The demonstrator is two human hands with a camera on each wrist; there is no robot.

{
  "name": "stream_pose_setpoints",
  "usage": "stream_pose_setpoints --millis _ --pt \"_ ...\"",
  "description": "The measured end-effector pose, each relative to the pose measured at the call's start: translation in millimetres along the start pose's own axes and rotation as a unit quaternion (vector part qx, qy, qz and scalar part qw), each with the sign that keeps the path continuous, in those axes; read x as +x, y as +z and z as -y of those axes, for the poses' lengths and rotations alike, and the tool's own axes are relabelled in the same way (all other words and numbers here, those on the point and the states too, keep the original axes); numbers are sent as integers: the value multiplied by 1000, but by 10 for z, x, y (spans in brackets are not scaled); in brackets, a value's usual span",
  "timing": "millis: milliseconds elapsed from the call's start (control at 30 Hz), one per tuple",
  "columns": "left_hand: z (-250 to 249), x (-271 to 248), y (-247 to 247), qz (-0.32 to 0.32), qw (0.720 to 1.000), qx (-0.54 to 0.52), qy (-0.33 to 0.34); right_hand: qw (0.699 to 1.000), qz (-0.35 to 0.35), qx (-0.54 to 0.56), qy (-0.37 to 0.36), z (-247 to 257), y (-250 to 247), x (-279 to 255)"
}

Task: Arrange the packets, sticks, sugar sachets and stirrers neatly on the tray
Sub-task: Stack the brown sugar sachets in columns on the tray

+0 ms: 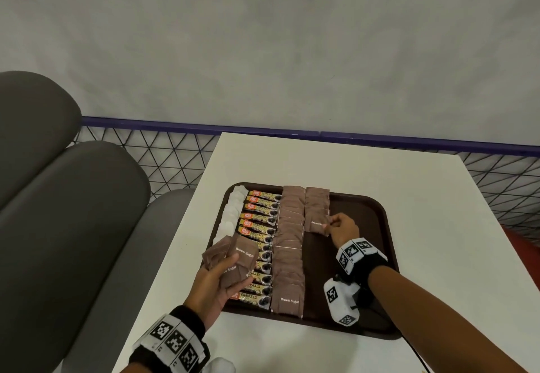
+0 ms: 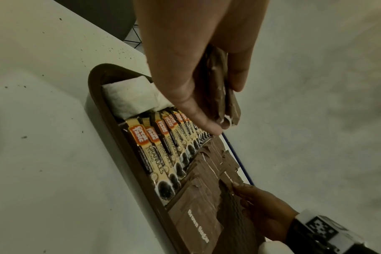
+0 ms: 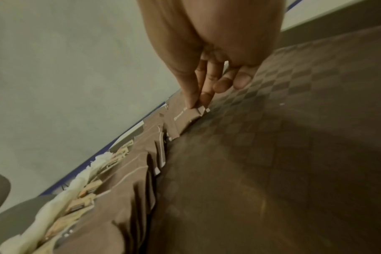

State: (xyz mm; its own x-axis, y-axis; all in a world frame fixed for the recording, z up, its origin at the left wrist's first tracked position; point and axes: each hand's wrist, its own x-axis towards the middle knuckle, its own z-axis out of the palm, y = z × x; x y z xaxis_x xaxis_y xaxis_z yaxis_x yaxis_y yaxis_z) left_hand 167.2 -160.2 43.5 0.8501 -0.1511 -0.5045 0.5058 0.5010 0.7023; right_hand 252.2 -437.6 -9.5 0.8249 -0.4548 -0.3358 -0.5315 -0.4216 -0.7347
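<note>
A dark brown tray [image 1: 377, 226] lies on the white table [image 1: 350, 165]. From left to right it carries white sachets [image 1: 230, 214], a column of coffee granule sticks [image 1: 260, 217], a long row of brown sugar sachets [image 1: 289, 252] and a shorter second row [image 1: 317, 206]. My left hand [image 1: 217, 279] grips a fanned bunch of brown sugar sachets [image 1: 236, 258] above the tray's near-left corner; the bunch [image 2: 224, 96] shows edge-on between thumb and fingers. My right hand [image 1: 340, 228] pinches the nearest sachet [image 1: 315, 223] of the short row; thumb and forefinger hold its corner [image 3: 192, 114].
The tray's right half [image 3: 294, 137] is bare, checker-textured. A white tagged block [image 1: 342, 299] with a cable sits by my right wrist on the tray. Grey seat cushions [image 1: 58, 197] stand left of the table; a wire mesh rail [image 1: 175, 150] runs behind it.
</note>
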Motion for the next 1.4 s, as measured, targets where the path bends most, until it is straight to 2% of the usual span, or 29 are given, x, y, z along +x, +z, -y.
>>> stream_pose_setpoints --millis 300,400,467,700,867,967,1100,1200,1267,1400 --pt "-30 78 -33 -8 1000 -24 -5 989 -35 -141 -15 36 64 35" --pt "-38 73 -28 -1 999 -36 -10 983 -40 -177 -40 70 52 -13" --pt "-44 62 -24 4 999 -38 -9 981 -48 -178 -60 72 50 -28" --pt "-56 50 -53 5 999 -34 -13 977 -95 -179 -62 127 39 -115" --pt "-45 21 -54 9 1000 -26 -4 973 -84 -166 -138 262 75 -322" --pt "-32 -7 -6 10 999 -31 5 969 -27 -131 -206 300 145 -503" --pt "-21 -62 55 13 999 -35 17 945 127 -65 -295 360 216 -791" --pt "2 -111 88 13 999 -36 24 926 223 -16 -303 456 255 -1045" --pt "14 -146 106 16 999 -33 25 920 261 28 -291 471 301 -1148" --pt "24 -214 122 18 999 -33 21 927 254 111 -252 472 365 -1195"
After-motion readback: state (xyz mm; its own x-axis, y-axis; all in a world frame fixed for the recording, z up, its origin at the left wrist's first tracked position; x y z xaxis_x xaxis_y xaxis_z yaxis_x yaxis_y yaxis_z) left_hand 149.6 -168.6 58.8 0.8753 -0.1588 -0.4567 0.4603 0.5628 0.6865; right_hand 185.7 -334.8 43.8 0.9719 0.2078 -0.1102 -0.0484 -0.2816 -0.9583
